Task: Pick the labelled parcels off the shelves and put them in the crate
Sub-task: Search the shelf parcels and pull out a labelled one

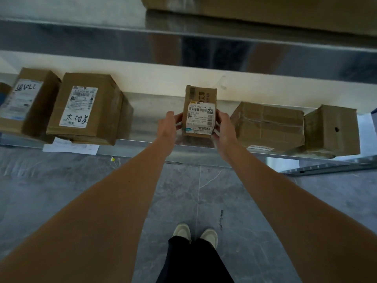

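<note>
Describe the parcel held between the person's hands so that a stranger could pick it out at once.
Find the metal shelf with its row of cardboard boxes. Near its middle stands the small parcel, gripped by the left hand and right hand. It is the narrowest box, and its white label reads 2350.

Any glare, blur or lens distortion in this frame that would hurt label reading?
Head view: wide-angle bending bows the shelf edge; the upper shelf front reflects streaky glare; far-left parcel is smeared; the held parcel is dim, its large label digits readable, fine print not.
</note>
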